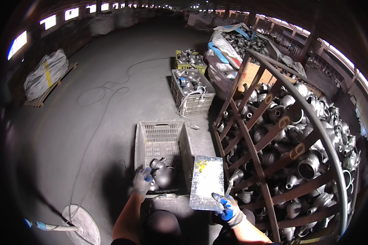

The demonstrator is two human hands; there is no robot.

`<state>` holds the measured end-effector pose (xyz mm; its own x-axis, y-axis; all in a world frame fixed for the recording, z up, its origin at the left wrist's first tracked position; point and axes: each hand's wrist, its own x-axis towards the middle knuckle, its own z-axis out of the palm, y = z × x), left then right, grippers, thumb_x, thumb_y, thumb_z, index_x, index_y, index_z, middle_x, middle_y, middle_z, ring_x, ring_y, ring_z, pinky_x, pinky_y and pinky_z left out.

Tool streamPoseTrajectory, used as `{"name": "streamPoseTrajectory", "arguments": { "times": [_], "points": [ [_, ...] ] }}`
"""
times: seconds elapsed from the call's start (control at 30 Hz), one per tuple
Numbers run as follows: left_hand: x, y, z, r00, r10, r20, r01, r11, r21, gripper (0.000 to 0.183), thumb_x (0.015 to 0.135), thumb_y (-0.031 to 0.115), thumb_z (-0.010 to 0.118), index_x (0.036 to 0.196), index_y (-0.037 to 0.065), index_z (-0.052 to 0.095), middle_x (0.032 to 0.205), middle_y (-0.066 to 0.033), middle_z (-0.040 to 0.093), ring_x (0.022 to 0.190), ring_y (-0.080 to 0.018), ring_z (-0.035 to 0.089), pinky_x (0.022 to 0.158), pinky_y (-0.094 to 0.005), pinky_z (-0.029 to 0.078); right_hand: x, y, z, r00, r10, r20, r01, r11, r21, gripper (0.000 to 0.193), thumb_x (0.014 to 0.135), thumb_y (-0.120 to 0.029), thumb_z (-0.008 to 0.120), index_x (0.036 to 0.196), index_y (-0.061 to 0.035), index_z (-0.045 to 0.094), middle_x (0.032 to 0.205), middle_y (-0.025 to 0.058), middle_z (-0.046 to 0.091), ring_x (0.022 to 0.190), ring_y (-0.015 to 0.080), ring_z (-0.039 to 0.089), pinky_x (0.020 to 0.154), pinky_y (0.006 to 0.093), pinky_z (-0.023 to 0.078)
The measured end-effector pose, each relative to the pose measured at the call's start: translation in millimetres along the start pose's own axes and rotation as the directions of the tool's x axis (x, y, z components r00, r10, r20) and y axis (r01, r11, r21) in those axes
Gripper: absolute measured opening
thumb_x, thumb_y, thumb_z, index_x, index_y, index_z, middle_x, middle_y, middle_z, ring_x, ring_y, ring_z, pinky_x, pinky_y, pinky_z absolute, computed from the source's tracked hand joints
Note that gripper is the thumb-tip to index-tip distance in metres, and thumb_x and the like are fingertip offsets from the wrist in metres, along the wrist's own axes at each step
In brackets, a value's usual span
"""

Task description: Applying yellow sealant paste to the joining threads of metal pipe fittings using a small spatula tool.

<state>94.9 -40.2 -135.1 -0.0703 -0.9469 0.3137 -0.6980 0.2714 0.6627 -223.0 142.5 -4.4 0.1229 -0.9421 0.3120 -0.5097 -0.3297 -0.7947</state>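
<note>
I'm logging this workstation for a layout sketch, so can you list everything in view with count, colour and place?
Near crate: one, grey plastic, centre floor, few fittings inside.
Metal plate: one, grey with yellow smear, right of that crate.
Pipe fittings pile: many, dark grey, behind rusty frame at right.
Far crates: two, grey and yellow, filled with fittings, upper centre.
Bulk bags: several, white, far left and upper right.
Hose: one, looped on floor.
Left hand: gloved, on fitting in near crate.
Right hand: blue glove, holding small tool.

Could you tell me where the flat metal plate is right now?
The flat metal plate is low in the head view, between the grey plastic crate and the rusty metal rack.
</note>
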Motion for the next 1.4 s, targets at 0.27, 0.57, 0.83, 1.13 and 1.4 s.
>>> {"name": "streamPoseTrajectory", "arguments": {
  "times": [0.27, 0.57, 0.83, 1.13, 1.4],
  "points": [
    [-214, -135, -63, 0.507, -0.846, 0.166, 0.615, 0.219, -0.757, 0.066, 0.086, 0.011, 0.058, 0.142, 0.016, 0.023, 0.117, -0.0141, 0.053, 0.097, -0.0237, 0.054, 0.087, -0.0305, 0.046, -3, 13, -1, 0.956, 0.293, -0.032, -0.263, 0.897, 0.356, 0.032, 0.081, -0.009, 0.056, 0.11, 0.006, 0.055, 0.09, 0.0181, 0.064, 0.074, 0.0253, 0.066, 0.064, 0.0312, 0.052],
    [-152, -112, -27, 0.763, -0.64, 0.088, 0.497, 0.494, -0.713, 0.058, 0.086, 0.012, 0.057, 0.136, 0.015, 0.028, 0.112, -0.0129, 0.054, 0.094, -0.0229, 0.054, 0.084, -0.0308, 0.046, -15, 35, 19, 0.99, 0.104, 0.093, -0.121, 0.971, 0.204, 0.053, 0.071, -0.001, 0.055, 0.123, 0.0005, 0.049, 0.107, 0.0172, 0.061, 0.091, 0.0333, 0.062, 0.077, 0.0349, 0.05],
    [-69, -50, 23, 0.95, -0.303, 0.078, 0.271, 0.671, -0.69, 0.051, 0.086, 0.013, 0.056, 0.131, 0.014, 0.033, 0.108, -0.0117, 0.054, 0.09, -0.0222, 0.054, 0.08, -0.0311, 0.046, -9, 15, 34, 0.941, 0.318, 0.117, -0.327, 0.764, 0.556, 0.042, 0.091, -0.034, 0.052, 0.122, -0.0057, 0.055, 0.071, 0.0001, 0.057, 0.054, 0.0063, 0.046, 0.047, 0.0203, 0.033],
    [-5, 65, 103, 0.99, 0.109, 0.092, -0.01, 0.697, -0.717, 0.043, 0.087, 0.015, 0.055, 0.125, 0.012, 0.038, 0.102, -0.0104, 0.055, 0.086, -0.0213, 0.054, 0.077, -0.0314, 0.046, -17, 42, 29, 0.988, -0.082, 0.129, 0.056, 0.979, 0.196, 0.041, 0.085, -0.009, 0.047, 0.125, -0.0029, 0.047, 0.122, 0.0184, 0.053, 0.106, 0.0342, 0.054, 0.09, 0.0384, 0.043],
    [54, 138, 123, 0.95, 0.301, -0.08, -0.274, 0.687, -0.673, 0.036, 0.087, 0.016, 0.054, 0.12, 0.011, 0.043, 0.098, -0.0092, 0.056, 0.083, -0.0206, 0.054, 0.073, -0.0317, 0.046, -12, 42, 25, 0.974, -0.117, 0.196, 0.136, 0.987, -0.084, 0.046, 0.085, -0.008, 0.045, 0.131, -0.0037, 0.041, 0.125, 0.0165, 0.051, 0.108, 0.0325, 0.052, 0.092, 0.0385, 0.04]
  ]
}}
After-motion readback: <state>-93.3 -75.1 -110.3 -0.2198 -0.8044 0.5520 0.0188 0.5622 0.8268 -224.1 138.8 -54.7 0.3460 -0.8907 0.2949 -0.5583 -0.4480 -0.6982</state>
